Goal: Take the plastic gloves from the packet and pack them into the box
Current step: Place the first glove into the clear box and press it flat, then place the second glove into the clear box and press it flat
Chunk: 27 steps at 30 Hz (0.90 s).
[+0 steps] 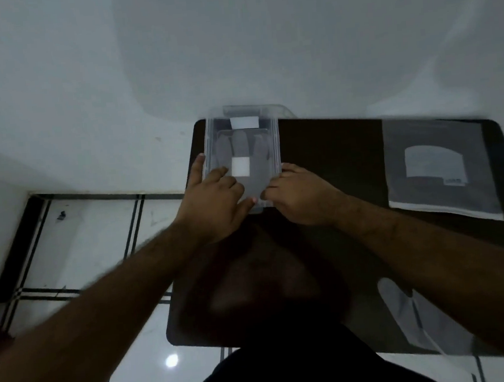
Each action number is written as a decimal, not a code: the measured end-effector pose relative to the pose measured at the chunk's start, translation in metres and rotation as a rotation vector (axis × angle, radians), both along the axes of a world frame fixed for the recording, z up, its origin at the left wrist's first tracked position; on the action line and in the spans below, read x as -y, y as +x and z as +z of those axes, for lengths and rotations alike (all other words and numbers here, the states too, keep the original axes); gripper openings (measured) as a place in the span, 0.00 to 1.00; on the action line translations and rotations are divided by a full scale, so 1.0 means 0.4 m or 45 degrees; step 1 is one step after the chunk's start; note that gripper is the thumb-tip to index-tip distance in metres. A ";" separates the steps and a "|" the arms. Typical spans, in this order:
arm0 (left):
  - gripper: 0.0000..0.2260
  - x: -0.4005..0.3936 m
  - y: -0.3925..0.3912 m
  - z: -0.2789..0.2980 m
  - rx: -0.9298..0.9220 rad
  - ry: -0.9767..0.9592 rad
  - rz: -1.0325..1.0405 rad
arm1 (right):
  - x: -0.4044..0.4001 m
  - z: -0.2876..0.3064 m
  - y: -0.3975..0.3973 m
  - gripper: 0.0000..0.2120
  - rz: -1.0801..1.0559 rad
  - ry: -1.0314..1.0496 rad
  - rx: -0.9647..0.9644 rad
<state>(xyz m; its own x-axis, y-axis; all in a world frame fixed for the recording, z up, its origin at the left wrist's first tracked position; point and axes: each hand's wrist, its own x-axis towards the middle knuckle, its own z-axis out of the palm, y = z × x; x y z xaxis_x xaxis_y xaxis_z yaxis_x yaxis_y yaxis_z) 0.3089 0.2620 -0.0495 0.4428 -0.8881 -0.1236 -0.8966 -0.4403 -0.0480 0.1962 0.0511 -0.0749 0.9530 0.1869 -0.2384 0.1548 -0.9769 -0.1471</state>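
Note:
A clear plastic box [274, 134] stands at the far left corner of the dark table [332, 154]. Inside it lies a translucent plastic glove [241, 146], fingers pointing away from me, with a white square patch on it. My left hand [215, 199] rests on the box's near left part, fingers spread onto the glove. My right hand [296, 196] presses at the near right edge of the box, fingers curled on the glove's cuff. The glove packet [436, 170] lies flat at the right. Another glove [405, 314] lies on the table near me, partly under my right forearm.
The table is small; its left edge runs just beside the box, with tiled floor [97, 233] below. A white wall [233, 41] stands right behind the table. My dark-clothed body is at the near edge.

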 end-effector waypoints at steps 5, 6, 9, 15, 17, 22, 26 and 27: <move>0.17 0.040 -0.256 0.014 -0.213 -0.136 -0.034 | 0.052 0.010 -0.249 0.16 -0.017 0.103 0.135; 0.16 0.050 -0.313 -0.001 -0.270 -0.167 -0.057 | 0.071 0.003 -0.317 0.16 -0.018 0.112 0.160; 0.14 0.094 -0.485 -0.056 -0.425 -0.222 -0.146 | 0.140 -0.030 -0.527 0.19 -0.085 0.160 0.148; 0.19 0.223 -0.821 -0.161 -0.639 0.004 -0.411 | 0.249 -0.061 -0.924 0.15 -0.372 0.173 -0.238; 0.23 0.246 -0.909 -0.210 -0.627 0.066 -0.469 | 0.258 -0.096 -1.044 0.17 -0.392 0.181 -0.276; 0.27 0.273 -1.035 -0.308 -0.481 0.177 -0.441 | 0.243 -0.213 -1.229 0.40 -0.374 0.002 -0.398; 0.21 0.264 -1.067 -0.346 -0.378 0.134 -0.392 | 0.202 -0.259 -1.257 0.38 -0.370 -0.058 -0.293; 0.19 0.261 -1.067 -0.348 -0.350 0.115 -0.392 | 0.196 -0.266 -1.256 0.35 -0.381 -0.061 -0.214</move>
